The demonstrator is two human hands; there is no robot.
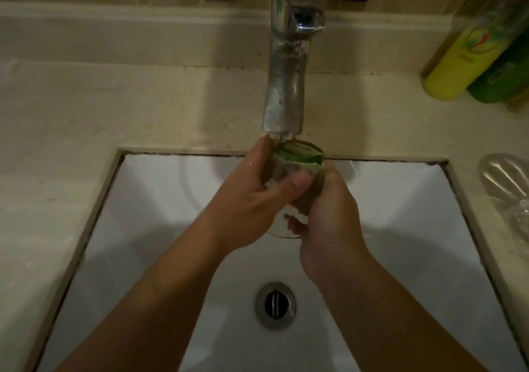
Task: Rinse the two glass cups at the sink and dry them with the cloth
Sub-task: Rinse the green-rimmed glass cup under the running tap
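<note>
Rinsing under way: both hands, left hand (252, 197) and right hand (329, 217), grip one glass cup (294, 171), fingers curled round it, just below the tap (286, 85); second cup, drying apparently remain.

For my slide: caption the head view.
Both hands, left hand and right hand, hold a glass cup under the faucet.

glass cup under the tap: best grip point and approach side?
Grip the glass cup around its mid side wall, coming in from left and right, as the left hand and right hand do. It is tilted with its green-tinted end toward the faucet, and the smooth round wall looks wet, so wrap rather than pinch the edge.
</note>
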